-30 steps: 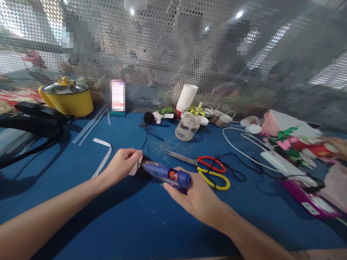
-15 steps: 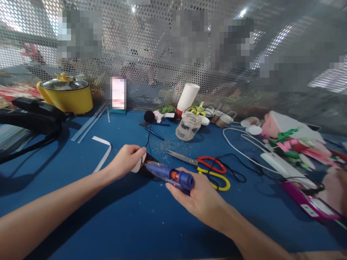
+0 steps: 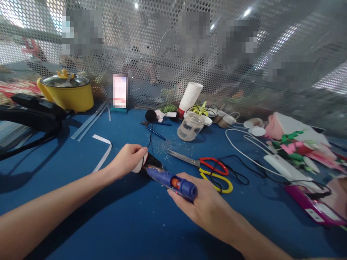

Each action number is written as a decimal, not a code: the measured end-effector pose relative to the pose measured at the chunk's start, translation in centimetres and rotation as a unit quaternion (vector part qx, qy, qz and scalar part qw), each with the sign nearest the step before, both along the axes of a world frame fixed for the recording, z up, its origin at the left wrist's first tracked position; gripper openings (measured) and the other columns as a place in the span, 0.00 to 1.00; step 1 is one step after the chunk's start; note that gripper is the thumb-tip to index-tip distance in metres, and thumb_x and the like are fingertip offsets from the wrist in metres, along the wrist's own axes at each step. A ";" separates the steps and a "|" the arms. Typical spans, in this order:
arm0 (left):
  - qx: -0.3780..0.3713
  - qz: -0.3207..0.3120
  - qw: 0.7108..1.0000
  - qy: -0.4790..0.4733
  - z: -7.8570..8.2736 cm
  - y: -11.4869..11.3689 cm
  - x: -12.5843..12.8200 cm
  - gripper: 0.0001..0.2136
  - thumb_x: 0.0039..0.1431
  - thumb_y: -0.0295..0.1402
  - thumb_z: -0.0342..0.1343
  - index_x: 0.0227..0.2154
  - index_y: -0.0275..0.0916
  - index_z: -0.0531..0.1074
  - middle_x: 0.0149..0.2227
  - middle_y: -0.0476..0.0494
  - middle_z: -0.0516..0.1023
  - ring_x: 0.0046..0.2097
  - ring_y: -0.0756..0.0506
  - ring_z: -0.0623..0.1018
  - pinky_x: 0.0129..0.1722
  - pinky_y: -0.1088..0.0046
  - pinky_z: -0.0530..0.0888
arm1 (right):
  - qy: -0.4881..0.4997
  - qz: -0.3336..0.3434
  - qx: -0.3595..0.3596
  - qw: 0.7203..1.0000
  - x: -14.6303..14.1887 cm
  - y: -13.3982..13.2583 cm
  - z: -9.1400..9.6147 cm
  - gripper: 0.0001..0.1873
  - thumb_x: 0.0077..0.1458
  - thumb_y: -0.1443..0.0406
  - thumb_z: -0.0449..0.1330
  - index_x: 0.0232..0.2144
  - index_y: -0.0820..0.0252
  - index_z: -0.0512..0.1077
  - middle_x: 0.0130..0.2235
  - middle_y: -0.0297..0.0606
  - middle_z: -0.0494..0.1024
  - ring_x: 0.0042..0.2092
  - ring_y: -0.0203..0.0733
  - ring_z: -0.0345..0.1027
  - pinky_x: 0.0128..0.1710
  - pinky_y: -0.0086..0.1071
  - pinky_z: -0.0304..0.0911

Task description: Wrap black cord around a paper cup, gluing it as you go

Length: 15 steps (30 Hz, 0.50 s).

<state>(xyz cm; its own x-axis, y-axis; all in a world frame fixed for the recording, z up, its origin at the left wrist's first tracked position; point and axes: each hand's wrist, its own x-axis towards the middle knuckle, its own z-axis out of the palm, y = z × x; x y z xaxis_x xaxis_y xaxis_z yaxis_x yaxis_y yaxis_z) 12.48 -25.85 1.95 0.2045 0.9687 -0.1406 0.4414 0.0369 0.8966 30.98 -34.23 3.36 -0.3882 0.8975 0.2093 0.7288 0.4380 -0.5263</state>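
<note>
My right hand (image 3: 202, 204) is wrapped round a blue glue gun (image 3: 170, 178) with an orange band, its nozzle pointing left at a small black and white piece (image 3: 148, 162). My left hand (image 3: 127, 159) pinches that piece against the blue table (image 3: 81, 187), with a thin black cord running up from it. The nozzle tip touches or nearly touches the black part of the piece.
Red and yellow scissors (image 3: 208, 169) lie just right of the gun. A clear jar (image 3: 189, 126), stacked paper cups (image 3: 191, 95), a yellow pot (image 3: 67, 92), white cable (image 3: 252, 151), a purple device (image 3: 311, 202) and coloured craft scraps (image 3: 295, 144) surround the work. A perforated metal screen (image 3: 162, 54) backs the table.
Both hands and the glue gun have drifted slightly right and down in view; the grips are unchanged.
</note>
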 end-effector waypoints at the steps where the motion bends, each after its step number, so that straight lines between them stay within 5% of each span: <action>1: 0.001 0.000 1.000 0.001 -0.1 0.0 0.0 0.15 0.49 0.42 0.44 0.16 0.37 0.61 0.14 0.54 0.56 0.17 0.54 0.58 0.15 0.79 0.54 | 0.000 0.001 0.002 1.000 0.0 0.0 0.0 0.04 0.50 0.65 0.53 0.25 0.58 0.61 0.20 0.30 0.66 0.21 0.32 0.59 0.21 0.25 0.54; 15: 0.012 0.002 1.000 0.005 0.0 -0.2 -0.1 0.14 0.49 0.41 0.45 0.15 0.37 0.60 0.14 0.55 0.55 0.17 0.54 0.57 0.15 0.79 0.53 | 0.007 -0.009 0.002 1.000 0.0 -0.2 0.2 0.02 0.50 0.66 0.53 0.26 0.57 0.62 0.21 0.31 0.67 0.22 0.33 0.60 0.21 0.25 0.55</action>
<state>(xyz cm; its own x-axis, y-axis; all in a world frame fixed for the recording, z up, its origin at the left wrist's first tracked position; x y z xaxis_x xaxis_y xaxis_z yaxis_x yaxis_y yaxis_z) 12.40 -26.10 1.97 0.1991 0.9726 -0.1197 0.4510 0.0175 0.8924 30.96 -34.44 3.58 -0.3698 0.9032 0.2178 0.7289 0.4274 -0.5348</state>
